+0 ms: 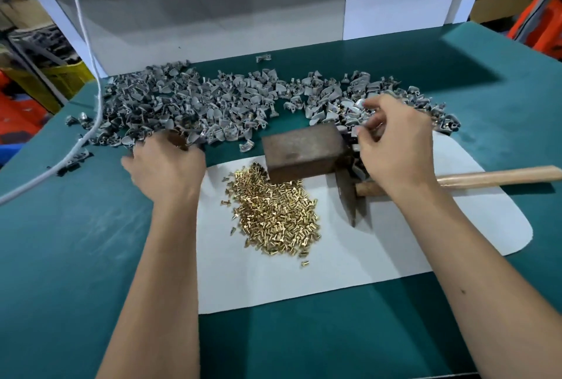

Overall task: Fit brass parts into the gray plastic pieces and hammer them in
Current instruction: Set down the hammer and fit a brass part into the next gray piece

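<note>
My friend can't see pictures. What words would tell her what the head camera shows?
Two bare arms reach over a green table: the left hand rests on a heap of gray plastic pieces, the right hand pinches one. Between them sit a rusty metal block, a hammer and a pile of brass parts on white paper.

Bright, even light falls from above and a little behind the white panel, which throws a broad soft shadow on the green table past the fingertips. The sheet under the wrists is nearly blown out — pale, with little texture. The brass parts glint with small highlights. Both hands are soft with motion blur, the right hand most at its fingertips, the left hand at its fingers. Wide-angle bending shows at the edges — the table's sides curve, and the corners are smeared and unsharp.
</note>
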Available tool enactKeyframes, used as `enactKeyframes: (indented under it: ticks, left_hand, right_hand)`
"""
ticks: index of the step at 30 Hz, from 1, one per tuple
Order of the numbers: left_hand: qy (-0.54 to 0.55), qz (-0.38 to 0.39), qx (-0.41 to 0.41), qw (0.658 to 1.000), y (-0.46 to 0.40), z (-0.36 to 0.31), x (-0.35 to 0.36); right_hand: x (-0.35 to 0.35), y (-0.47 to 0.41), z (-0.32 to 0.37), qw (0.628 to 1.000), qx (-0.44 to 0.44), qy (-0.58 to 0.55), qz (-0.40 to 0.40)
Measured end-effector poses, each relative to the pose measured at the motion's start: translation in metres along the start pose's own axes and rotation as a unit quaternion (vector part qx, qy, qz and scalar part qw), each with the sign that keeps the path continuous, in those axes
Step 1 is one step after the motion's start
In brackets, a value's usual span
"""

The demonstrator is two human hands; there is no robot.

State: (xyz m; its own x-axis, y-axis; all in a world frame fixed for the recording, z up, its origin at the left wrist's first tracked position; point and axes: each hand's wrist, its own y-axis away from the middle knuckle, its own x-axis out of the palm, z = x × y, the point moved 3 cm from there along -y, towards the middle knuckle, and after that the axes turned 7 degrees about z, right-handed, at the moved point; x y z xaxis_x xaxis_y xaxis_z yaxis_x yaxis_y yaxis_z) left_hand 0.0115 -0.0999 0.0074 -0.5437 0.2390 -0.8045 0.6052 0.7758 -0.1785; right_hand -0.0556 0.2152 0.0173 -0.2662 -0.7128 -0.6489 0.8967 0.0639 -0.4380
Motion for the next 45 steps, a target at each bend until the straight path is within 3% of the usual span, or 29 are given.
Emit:
enactKeyframes:
  ticks: [3,7,13,17,23,28,30,33,36,41,45]
  left_hand:
    - [-0.005,0.067,-0.037,0.997,-0.003,0.010,0.004]
    - [0.065,0.078,0.010,0.995,-0.006,0.012,0.007]
    - [0.122,0.130,0.064,0.982,-0.008,0.007,0.014]
    - [0.169,0.135,0.065,0.974,-0.008,0.003,0.018]
    - [0.237,0.100,0.058,0.965,-0.011,-0.001,0.018]
    - [0.321,0.099,0.039,0.941,-0.007,-0.002,0.018]
    - [0.402,0.121,0.031,0.907,-0.005,-0.007,0.018]
    - [0.545,0.199,0.009,0.814,0.004,-0.020,0.019]
    - [0.603,0.274,0.013,0.749,0.019,-0.034,0.018]
    - [0.632,0.348,0.005,0.693,0.031,-0.047,0.018]
    - [0.638,0.355,-0.015,0.683,0.034,-0.050,0.019]
  right_hand:
    - [0.010,0.015,0.028,0.992,-0.110,-0.023,0.051]
    - [0.034,0.042,0.066,0.956,-0.243,-0.054,0.154]
    - [0.058,0.064,0.101,0.880,-0.382,0.016,0.283]
    - [0.071,0.069,0.112,0.840,-0.414,0.067,0.345]
    - [0.079,0.072,0.116,0.830,-0.402,0.063,0.381]
    - [0.086,0.078,0.121,0.818,-0.433,0.117,0.361]
    - [0.083,0.077,0.118,0.827,-0.425,0.108,0.352]
    - [0.070,0.066,0.114,0.875,-0.352,0.013,0.331]
    - [0.049,0.048,0.101,0.912,-0.309,-0.046,0.267]
    - [0.013,0.016,0.055,0.964,-0.215,-0.062,0.145]
    - [0.012,0.005,0.025,0.994,-0.079,-0.018,0.074]
